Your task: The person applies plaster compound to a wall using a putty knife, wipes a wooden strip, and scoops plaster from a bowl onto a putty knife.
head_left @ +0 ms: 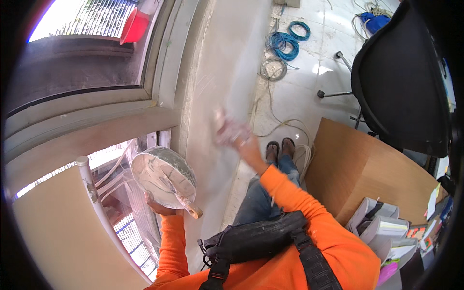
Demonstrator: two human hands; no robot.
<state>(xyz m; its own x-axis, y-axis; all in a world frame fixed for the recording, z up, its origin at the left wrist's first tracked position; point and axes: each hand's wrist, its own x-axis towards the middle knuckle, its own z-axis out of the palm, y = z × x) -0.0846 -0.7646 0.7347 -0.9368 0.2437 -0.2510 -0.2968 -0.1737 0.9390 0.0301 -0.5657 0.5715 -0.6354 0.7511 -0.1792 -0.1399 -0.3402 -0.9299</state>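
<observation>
My left hand (157, 205) grips a round, plaster-smeared pan (152, 171) from beneath, near the window frame. A putty knife with a wooden handle (191, 208) rests in the pan, its handle sticking over the rim. My right hand (232, 133), white with residue and smeared by motion, is at the pale wall strip (208, 87) beside the window; I cannot make out whether it holds anything. Lines of lighter marks show on that surface above my hand.
A window frame (159, 72) stands at left, with a red container (135, 26) beyond it. Cable coils (282, 46) lie on the tiled floor (324, 72) past my feet. A black chair (396, 82), wooden desk (357, 174) and grey file holders (382, 232) are at right.
</observation>
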